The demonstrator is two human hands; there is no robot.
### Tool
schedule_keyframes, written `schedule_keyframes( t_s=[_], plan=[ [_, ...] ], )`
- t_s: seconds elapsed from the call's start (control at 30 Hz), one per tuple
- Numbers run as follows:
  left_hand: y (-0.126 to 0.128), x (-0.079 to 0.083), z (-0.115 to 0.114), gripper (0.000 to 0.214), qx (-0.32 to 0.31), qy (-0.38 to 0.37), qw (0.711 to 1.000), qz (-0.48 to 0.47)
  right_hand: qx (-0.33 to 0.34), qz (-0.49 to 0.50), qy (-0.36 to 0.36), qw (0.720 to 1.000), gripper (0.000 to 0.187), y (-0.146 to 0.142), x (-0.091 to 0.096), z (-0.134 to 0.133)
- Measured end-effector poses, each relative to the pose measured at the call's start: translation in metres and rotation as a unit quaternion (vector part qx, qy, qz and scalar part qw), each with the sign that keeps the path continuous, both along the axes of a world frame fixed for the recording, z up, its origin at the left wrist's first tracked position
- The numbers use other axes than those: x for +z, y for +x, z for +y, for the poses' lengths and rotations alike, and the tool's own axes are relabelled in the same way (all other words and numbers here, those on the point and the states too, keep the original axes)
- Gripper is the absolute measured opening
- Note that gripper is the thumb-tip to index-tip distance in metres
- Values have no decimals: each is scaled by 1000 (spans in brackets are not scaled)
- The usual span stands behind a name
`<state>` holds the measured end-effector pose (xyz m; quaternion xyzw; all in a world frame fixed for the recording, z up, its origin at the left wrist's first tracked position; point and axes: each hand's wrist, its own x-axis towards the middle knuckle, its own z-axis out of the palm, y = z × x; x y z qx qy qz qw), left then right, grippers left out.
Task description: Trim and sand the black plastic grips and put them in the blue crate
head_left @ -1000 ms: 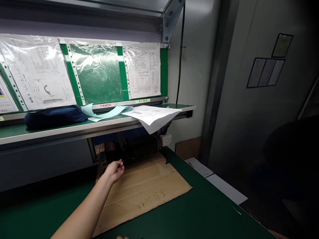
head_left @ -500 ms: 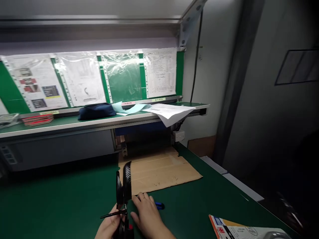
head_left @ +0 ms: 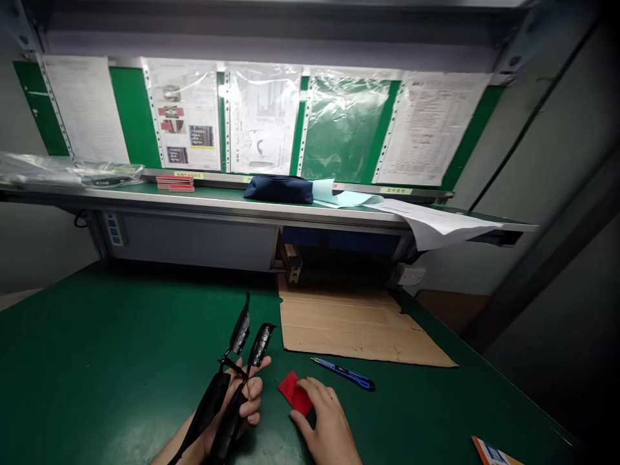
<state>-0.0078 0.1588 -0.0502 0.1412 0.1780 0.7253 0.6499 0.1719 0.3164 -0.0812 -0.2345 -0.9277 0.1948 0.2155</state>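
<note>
My left hand [head_left: 247, 397] is closed around a black two-armed item [head_left: 227, 413], with two long arms joined by a thin crosspiece and a ridged, shiny pad at each upper end. I cannot tell its kind. My right hand [head_left: 325, 416] rests low over the green table, thumb and curled fingers about the right part of a small red square piece [head_left: 294, 391]; the fingertips hide its edge there. Just beyond the right hand lies a blue utility knife [head_left: 345, 372], not touched.
A cardboard sheet [head_left: 349, 326] lies on the green table [head_left: 121, 349]. The shelf above carries a dark blue pouch [head_left: 279, 189], red-edged cards [head_left: 175, 183] and white paper [head_left: 436, 223] overhanging its edge. An orange-edged packet [head_left: 494, 452] sits at the lower right.
The view has swung right to left. My right hand has come away from beside the knife to the red piece, which now shows whole. The black item in my left hand has turned, its arms spread.
</note>
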Motion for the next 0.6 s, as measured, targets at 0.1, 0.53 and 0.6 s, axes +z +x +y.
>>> schedule_keyframes(
  t_s=[0.1,0.53,0.6],
  plan=[
    [-12,-10,-3,43,0,-17,1000,-21,-23,32,-46,998,24,-8,2,-1],
    [-4,-38,4,63,-79,-103,986,108,57,161,39,985,45,-27,16,-38],
    [-2,-40,5,64,-100,-103,982,124,78,143,73,984,51,-26,18,-42]
  ],
)
